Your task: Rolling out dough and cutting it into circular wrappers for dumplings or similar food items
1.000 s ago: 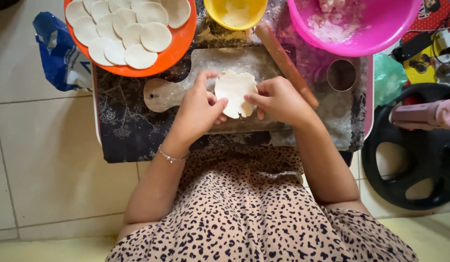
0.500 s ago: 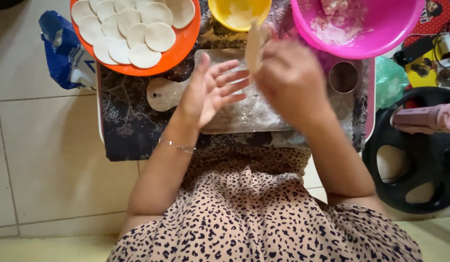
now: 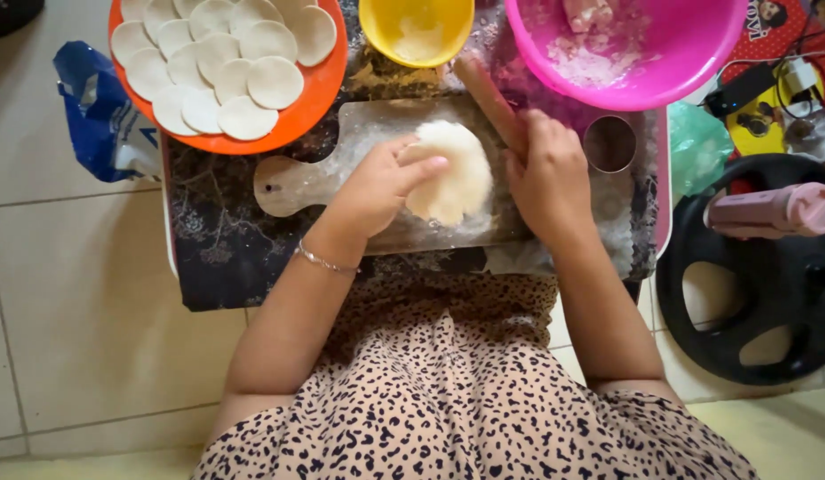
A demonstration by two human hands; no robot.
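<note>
A flat round of white dough [image 3: 461, 178] lies on a floured wooden board [image 3: 292, 187] in the middle of the low table. My left hand [image 3: 381, 187] holds the dough's left edge, fingers on top of it. My right hand [image 3: 546, 173] sits just right of the dough, closed around the lower end of a wooden rolling pin [image 3: 485, 89] that slants up and left toward the bowls. The pin's lower end is hidden under my hand.
An orange plate [image 3: 328, 89] with several cut dough circles stands at the back left. A yellow bowl [image 3: 381, 31], a pink bowl [image 3: 705, 58] and a round metal cutter [image 3: 609, 144] are near. A blue bag [image 3: 92, 116] lies left, a black wheel [image 3: 759, 293] right.
The dough that both hands held above the board now lies on it. My right hand picked up the rolling pin and brought it down beside the dough.
</note>
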